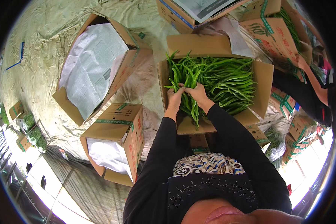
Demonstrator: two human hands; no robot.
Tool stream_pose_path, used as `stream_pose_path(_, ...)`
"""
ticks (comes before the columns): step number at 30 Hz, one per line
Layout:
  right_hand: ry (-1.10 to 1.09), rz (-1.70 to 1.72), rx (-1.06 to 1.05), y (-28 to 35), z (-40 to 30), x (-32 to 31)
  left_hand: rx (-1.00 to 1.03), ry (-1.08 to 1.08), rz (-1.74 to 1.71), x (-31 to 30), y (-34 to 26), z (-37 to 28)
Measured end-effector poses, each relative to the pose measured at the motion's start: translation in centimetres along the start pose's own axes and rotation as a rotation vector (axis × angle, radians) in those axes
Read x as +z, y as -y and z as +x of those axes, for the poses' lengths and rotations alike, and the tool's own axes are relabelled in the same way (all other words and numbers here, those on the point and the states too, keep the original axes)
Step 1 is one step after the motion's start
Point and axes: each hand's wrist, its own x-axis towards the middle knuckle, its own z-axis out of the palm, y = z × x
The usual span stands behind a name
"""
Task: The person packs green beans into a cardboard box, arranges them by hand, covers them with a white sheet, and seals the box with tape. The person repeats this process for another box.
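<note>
An open cardboard box (198, 44) full of long green chili peppers (232, 81) stands before me. Over its left part, my left hand (174, 98) pinches green peppers, some of which point left past the box's side. Close against it, my right hand (196, 94) holds several more peppers, with tips hanging below the hand and others rising above it. The fingers of both hands nearly meet. On the right of the box the peppers lie in fairly even rows; those at the left lie more loosely.
Left stands an open box lined with white paper (86, 67); nearer me is a taped carton (112, 126), also paper-lined. A newspaper-topped box (176, 16) is at the top. At right, a co-worker's arm (313, 75) reaches to a box of peppers (271, 36). A creased sheet (44, 64) covers the ground.
</note>
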Motion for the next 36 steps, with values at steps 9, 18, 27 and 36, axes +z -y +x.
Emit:
stream_pose_path(9, -0.099, 0.102, -0.115, 0.7, -0.9, -3.5, 0.165, -0.115, 0.105, 0.0, 1.0, -0.4)
stream_pose_path(18, 0.390, 1.107, -0.106, 1.3, -6.7, -12.8, 0.023, -0.337, 0.356, 1.1, 1.1, 2.3)
stream_pose_path(27, 0.456, 0.982, -0.260, 3.6, -8.8, -16.2, 0.192, -0.097, 0.822, 5.0, 0.8, 1.0)
stream_pose_path(36, 0.330, 0.860, -0.099, 5.5, -11.7, -16.7, 0.443, 0.279, 0.776, 9.6, -5.7, -10.4)
